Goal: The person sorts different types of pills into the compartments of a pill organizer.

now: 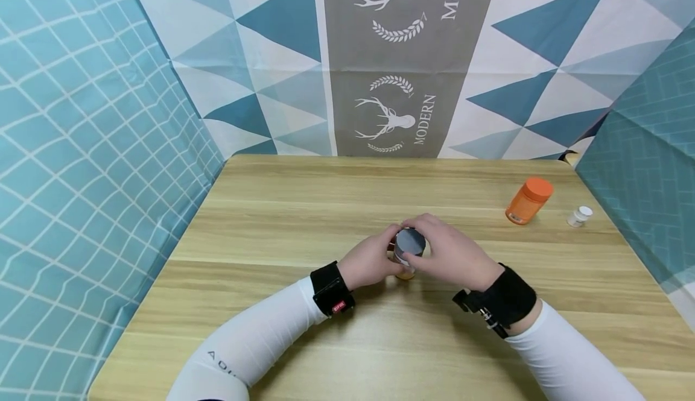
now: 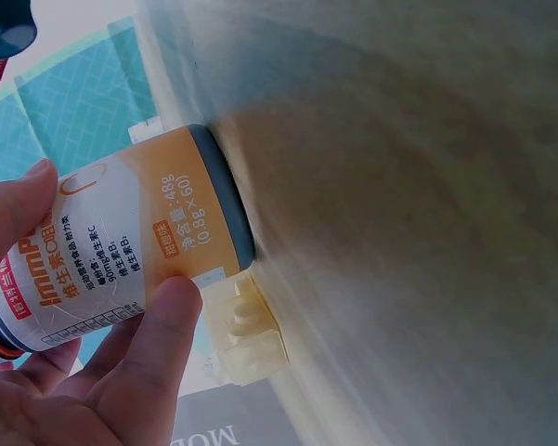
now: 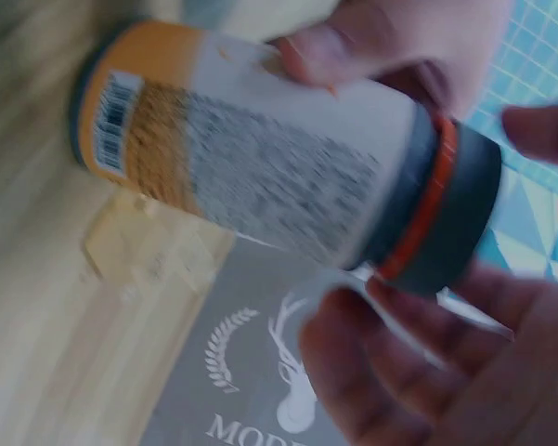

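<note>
The grip of the left hand [image 1: 366, 262] is closed around the body of the bottle [image 2: 121, 251], thumb on one side and fingers on the other. The grip of the right hand [image 1: 453, 253] is curled around the dark lid [image 1: 409, 241], spread to the lid's width; whether the thumb bears firmly on it cannot be told.

The bottle is near the middle of the desk [image 1: 282, 208], between the hands and roughly upright, with its dark base at or close to the surface. An orange-red ring [image 3: 427, 200] shows just under the lid.

Handling: the label states a net content of 48g, so the bottle is judged light. The wall appears to be stiff plastic, unlikely to break under normal pressure. The smooth label may slip; use several fingers opposite the thumb. Hold the body at mid-height, clear of the ring. Hold the lid by its side wall, not its flat top.

At the far right of the desk stands an orange jar [image 1: 529, 202]; a small white bottle [image 1: 580, 216] is just right of it.
</note>
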`<state>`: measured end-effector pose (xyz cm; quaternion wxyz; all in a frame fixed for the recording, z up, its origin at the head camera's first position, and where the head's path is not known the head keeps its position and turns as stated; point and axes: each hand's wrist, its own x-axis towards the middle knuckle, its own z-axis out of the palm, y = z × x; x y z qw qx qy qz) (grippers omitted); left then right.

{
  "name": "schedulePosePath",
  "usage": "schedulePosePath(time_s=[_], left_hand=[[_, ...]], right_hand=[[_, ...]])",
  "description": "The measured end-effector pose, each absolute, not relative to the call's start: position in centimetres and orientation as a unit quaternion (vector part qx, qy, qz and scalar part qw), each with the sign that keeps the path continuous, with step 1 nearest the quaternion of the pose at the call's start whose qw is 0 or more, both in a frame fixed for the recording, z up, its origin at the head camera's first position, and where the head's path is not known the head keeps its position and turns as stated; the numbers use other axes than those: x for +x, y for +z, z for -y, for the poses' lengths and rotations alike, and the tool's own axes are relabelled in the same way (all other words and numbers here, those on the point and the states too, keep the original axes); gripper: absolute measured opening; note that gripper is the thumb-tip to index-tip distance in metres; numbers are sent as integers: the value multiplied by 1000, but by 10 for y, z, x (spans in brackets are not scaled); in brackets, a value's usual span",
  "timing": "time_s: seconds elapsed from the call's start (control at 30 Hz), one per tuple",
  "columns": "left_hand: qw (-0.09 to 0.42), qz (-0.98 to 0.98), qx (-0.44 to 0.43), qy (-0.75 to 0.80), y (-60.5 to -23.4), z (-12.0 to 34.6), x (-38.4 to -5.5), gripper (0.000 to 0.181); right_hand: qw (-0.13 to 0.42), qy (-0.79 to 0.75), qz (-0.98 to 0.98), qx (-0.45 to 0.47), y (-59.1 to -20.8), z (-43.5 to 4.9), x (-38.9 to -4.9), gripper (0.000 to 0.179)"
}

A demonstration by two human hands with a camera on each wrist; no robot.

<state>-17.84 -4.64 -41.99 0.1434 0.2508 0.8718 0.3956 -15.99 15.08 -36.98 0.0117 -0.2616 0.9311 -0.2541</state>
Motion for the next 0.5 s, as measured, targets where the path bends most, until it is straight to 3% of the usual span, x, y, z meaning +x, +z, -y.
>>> schedulePosePath(time_s=[0.2,0.5], left_hand=[[144,-873,252,393,-418,46,-178,64],[144,-867,253,404,-418,45,-179,57]], right_hand=[[-1,-241,-921,-305,-367,-155,-161,50],[-38,-248,-935,-249,-377,-149,-161,45]])
